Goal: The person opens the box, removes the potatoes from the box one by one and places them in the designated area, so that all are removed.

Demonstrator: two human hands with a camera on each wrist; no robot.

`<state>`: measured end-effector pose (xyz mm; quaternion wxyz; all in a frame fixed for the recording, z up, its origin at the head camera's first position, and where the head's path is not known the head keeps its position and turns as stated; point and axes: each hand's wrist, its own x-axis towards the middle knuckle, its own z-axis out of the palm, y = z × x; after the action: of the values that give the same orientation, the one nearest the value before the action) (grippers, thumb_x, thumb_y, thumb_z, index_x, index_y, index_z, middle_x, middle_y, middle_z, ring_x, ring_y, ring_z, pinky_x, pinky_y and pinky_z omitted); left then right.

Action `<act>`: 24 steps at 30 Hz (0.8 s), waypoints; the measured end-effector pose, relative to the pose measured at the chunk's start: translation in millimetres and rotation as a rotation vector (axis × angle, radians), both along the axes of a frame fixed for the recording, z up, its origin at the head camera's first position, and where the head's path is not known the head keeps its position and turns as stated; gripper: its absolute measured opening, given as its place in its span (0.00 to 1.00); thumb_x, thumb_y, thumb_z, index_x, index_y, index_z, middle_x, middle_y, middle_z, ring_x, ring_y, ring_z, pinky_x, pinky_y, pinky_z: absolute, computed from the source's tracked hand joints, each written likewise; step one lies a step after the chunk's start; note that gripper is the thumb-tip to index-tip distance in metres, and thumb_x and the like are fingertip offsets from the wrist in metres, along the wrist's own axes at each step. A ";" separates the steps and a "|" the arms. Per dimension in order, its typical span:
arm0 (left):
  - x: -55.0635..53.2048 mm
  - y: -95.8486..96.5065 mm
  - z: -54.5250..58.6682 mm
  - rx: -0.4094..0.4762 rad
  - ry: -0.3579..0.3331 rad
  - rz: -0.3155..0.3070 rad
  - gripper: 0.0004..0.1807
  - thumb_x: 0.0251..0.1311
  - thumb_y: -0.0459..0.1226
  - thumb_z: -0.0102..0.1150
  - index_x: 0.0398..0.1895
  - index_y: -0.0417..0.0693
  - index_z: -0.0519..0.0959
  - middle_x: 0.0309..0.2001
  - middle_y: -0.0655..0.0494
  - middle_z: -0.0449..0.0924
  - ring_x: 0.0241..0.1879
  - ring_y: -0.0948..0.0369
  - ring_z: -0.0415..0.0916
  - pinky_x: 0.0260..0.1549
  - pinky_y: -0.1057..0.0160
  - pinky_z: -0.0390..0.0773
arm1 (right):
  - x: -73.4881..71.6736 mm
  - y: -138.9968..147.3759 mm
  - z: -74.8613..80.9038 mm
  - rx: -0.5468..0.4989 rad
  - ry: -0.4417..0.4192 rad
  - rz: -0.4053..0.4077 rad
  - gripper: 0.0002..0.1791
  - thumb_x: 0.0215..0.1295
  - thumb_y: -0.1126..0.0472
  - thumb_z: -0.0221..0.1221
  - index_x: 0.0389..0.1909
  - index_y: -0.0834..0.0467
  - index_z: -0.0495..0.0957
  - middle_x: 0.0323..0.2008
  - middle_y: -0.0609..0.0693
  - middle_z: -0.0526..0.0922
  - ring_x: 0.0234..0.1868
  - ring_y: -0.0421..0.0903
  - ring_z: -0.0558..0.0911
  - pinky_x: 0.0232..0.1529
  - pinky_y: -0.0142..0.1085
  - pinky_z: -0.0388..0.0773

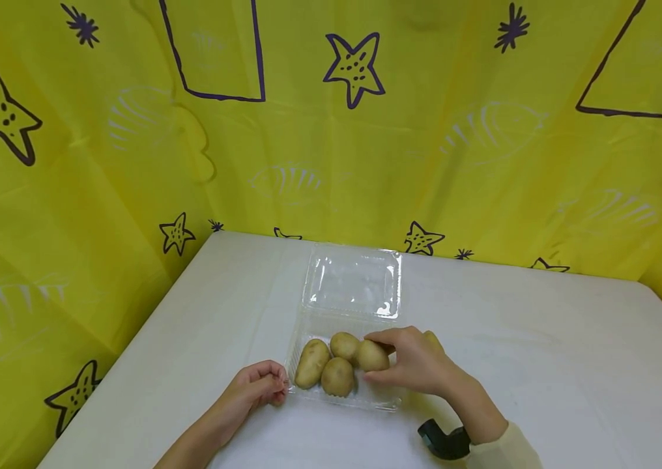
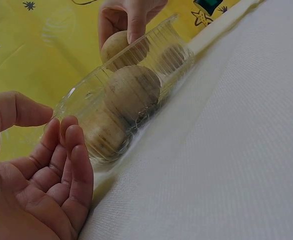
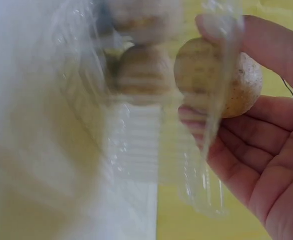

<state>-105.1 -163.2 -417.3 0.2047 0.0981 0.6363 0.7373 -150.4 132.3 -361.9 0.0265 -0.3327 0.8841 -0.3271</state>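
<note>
A clear plastic clamshell container point(image 1: 360, 402) lies with its lid point(image 1: 354, 283) folded back. Inside its base are an oblong potato point(image 1: 311, 363) at the left and two rounder potatoes, one at the back point(image 1: 344, 346) and one in front point(image 1: 337, 377). My right hand point(image 1: 416, 361) grips another potato point(image 1: 373, 356) between thumb and fingers, over the right part of the base. In the right wrist view this potato point(image 3: 244, 87) shows partly through the container wall. My left hand point(image 1: 260, 384) pinches the container's left rim, thumb against fingertips point(image 2: 72, 131).
A yellowish thing point(image 1: 433, 341) shows behind my right hand, mostly hidden. Close to the right wrist is a dark curved object point(image 1: 444, 440). The white tabletop point(image 1: 542, 365) meets a yellow curtain point(image 1: 284, 143) printed with starfish at the back and left.
</note>
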 end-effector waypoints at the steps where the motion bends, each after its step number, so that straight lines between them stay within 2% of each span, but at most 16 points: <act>1: 0.0 0.1 0.0 0.001 0.001 -0.001 0.01 0.59 0.32 0.49 0.32 0.44 0.71 0.30 0.55 0.73 0.32 0.63 0.72 0.36 0.66 0.73 | 0.0 1.8 0.2 -0.004 0.006 -0.010 0.23 0.46 0.52 0.69 0.44 0.57 0.80 0.33 0.39 0.80 0.32 0.34 0.77 0.30 0.33 0.74; 3: 0.2 0.1 -0.2 -0.003 -0.001 0.002 0.02 0.59 0.32 0.48 0.32 0.44 0.71 0.30 0.55 0.73 0.32 0.63 0.72 0.36 0.66 0.73 | -0.1 5.0 0.9 -0.020 0.020 -0.020 0.23 0.46 0.52 0.69 0.44 0.57 0.80 0.33 0.39 0.80 0.33 0.34 0.77 0.30 0.34 0.75; 8: 0.4 -0.5 -1.3 -0.014 -0.008 0.010 0.02 0.59 0.33 0.49 0.31 0.43 0.71 0.30 0.54 0.73 0.32 0.63 0.72 0.36 0.65 0.73 | -2.3 10.0 0.2 -0.094 0.018 0.035 0.21 0.48 0.57 0.69 0.44 0.60 0.78 0.35 0.42 0.80 0.33 0.36 0.78 0.35 0.35 0.77; 12: 0.2 -0.4 -2.0 -0.014 -0.008 0.009 0.01 0.58 0.33 0.50 0.31 0.44 0.72 0.30 0.55 0.73 0.31 0.63 0.72 0.36 0.66 0.73 | -2.2 15.2 1.0 -0.118 0.050 0.037 0.21 0.48 0.58 0.69 0.44 0.61 0.78 0.36 0.43 0.81 0.34 0.36 0.78 0.36 0.34 0.77; 16: 0.4 -0.3 -1.8 -0.012 -0.005 0.008 0.01 0.58 0.33 0.50 0.31 0.44 0.72 0.30 0.55 0.73 0.31 0.63 0.72 0.36 0.66 0.73 | -1.5 21.8 3.3 -0.155 0.072 0.002 0.22 0.47 0.60 0.69 0.44 0.62 0.78 0.36 0.46 0.82 0.33 0.37 0.78 0.34 0.36 0.77; 24: 0.5 -0.2 -0.3 -0.019 -0.011 0.010 0.02 0.58 0.33 0.50 0.31 0.44 0.72 0.30 0.55 0.73 0.31 0.63 0.71 0.36 0.66 0.73 | 0.8 34.1 5.3 -0.172 0.050 -0.087 0.25 0.47 0.58 0.70 0.46 0.66 0.78 0.40 0.53 0.82 0.34 0.40 0.79 0.33 0.35 0.78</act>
<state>-104.5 -163.4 -417.7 0.2054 0.0887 0.6427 0.7328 -149.6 166.4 -356.6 -0.0385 -0.3033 0.8667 -0.3942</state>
